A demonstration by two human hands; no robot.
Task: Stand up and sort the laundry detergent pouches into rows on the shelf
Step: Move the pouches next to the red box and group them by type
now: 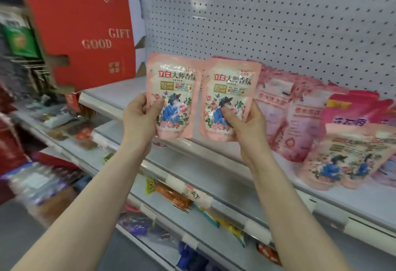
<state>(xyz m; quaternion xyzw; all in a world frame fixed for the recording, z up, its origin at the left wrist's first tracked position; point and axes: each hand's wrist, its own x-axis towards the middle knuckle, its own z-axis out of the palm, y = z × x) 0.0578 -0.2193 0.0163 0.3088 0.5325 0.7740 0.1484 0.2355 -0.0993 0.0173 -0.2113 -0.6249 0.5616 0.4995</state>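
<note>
Two matching pink detergent pouches with a flower picture are held upright, side by side, in front of the shelf. My left hand grips the left pouch by its lower left edge. My right hand grips the right pouch at its lower right, thumb on the front. More pink pouches stand on the shelf behind and to the right, and two flowered ones lean at the shelf's front right.
A red gift box stands at the shelf's left end. White pegboard forms the back wall. Lower shelves with price tags hold small mixed goods. Bare shelf surface lies between the box and the pouches.
</note>
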